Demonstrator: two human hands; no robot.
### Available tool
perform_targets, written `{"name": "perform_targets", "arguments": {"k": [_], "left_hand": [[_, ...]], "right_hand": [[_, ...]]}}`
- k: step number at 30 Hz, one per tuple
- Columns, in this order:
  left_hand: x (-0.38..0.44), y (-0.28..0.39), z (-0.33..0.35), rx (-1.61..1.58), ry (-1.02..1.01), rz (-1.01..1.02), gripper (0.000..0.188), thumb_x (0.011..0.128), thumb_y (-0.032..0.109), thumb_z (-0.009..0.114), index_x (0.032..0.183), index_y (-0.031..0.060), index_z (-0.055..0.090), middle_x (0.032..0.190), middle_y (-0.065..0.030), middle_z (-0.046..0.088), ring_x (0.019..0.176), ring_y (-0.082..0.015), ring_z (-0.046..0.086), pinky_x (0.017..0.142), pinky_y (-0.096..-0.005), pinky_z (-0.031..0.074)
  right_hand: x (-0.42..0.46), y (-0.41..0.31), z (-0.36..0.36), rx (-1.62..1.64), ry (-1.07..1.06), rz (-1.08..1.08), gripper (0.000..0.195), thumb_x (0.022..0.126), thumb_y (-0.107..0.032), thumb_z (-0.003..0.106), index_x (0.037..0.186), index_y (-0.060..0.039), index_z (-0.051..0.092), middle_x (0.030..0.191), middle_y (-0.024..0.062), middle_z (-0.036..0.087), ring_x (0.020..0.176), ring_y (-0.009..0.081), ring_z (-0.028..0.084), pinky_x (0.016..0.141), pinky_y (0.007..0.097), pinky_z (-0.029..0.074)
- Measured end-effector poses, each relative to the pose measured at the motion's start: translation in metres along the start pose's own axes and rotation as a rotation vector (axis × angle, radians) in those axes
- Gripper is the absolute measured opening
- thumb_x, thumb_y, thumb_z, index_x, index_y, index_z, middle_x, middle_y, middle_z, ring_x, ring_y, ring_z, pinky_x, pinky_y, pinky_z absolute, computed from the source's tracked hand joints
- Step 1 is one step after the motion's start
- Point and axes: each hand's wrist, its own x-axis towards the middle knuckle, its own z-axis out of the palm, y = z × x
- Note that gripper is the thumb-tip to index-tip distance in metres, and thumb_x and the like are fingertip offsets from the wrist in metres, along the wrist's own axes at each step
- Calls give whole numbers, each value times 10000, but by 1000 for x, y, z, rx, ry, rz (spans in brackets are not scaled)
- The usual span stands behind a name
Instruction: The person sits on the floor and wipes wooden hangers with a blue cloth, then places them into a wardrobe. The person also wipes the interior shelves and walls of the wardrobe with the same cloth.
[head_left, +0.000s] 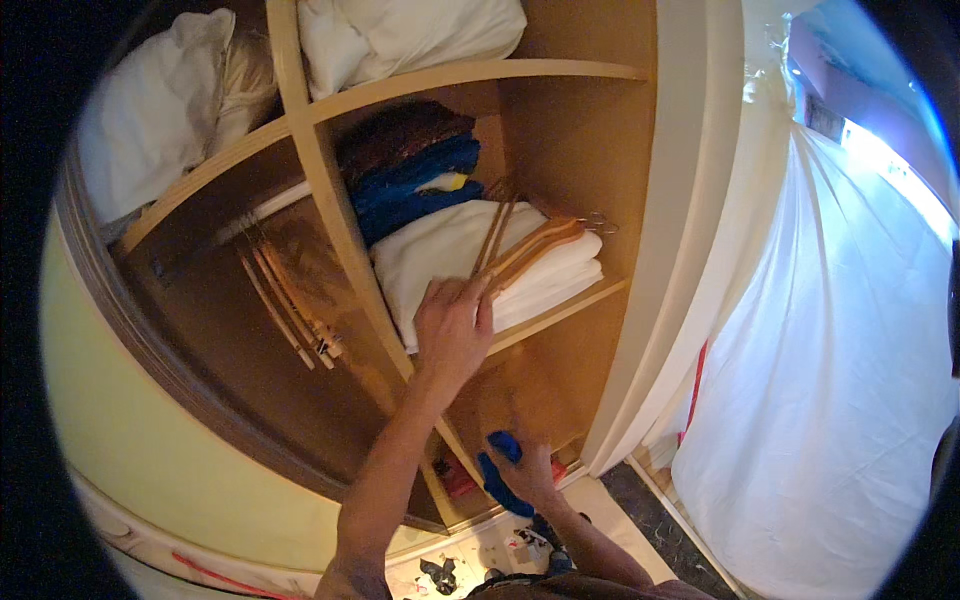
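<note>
My left hand (452, 324) reaches into a wooden closet compartment, fingers curled at the ends of several wooden clothes hangers (536, 251). These hangers lie over a stack of folded white cloths, perhaps towels (442, 244), and their metal hooks point to the right. Two thinner hanger bars (496, 232) stand at a steeper angle just above my fingers. Lower down, my right hand (531, 474) grips a bunched blue cloth (501, 472) in front of the bottom compartment. Its fingers are slightly blurred.
Folded dark blue and brown textiles (412, 161) sit behind the white stack. More hangers (289, 300) hang from a rail (262, 214) on the left. White pillows (412, 37) fill the upper shelf. White sheeting (817, 375) drapes at right; debris (439, 576) litters the floor.
</note>
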Motion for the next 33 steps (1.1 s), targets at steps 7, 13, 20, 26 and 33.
{"name": "perform_targets", "arguments": {"k": [7,13,20,26,33], "left_hand": [[70,-11,65,261,-390,-91,247,872,235,630,955,11,691,975,-205,656,939,-348,622,792,-436,520],[82,2,71,203,-467,-230,296,879,314,636,945,36,714,928,-193,688,906,-330,662,808,-436,515],[84,7,61,338,-584,-193,404,930,386,544,920,22,718,935,-207,686,899,-337,662,796,-437,508],[77,0,32,379,-382,-200,447,964,382,504,901,-10,708,842,-210,672,791,-343,661,732,-448,504],[-4,56,-43,201,-132,-312,361,964,317,545,861,-17,636,738,-204,634,658,-363,628,592,-436,484]], "right_hand": [[-40,18,-12,-20,-46,-39,333,819,-298,721,987,-14,673,912,202,686,849,360,670,762,431,523],[-41,40,-52,-55,-80,22,352,817,-297,723,1016,-11,665,920,189,694,836,346,678,722,409,530],[-55,98,-62,344,-250,388,475,838,-338,732,1168,-30,584,990,176,684,789,349,679,728,419,549],[-89,139,-47,1141,-265,1144,343,878,-187,676,1158,-6,597,974,131,687,813,262,679,716,377,572],[-197,308,-2,1612,-188,1396,335,915,-181,508,1190,-1,574,1082,187,649,996,348,630,923,462,511]]}}
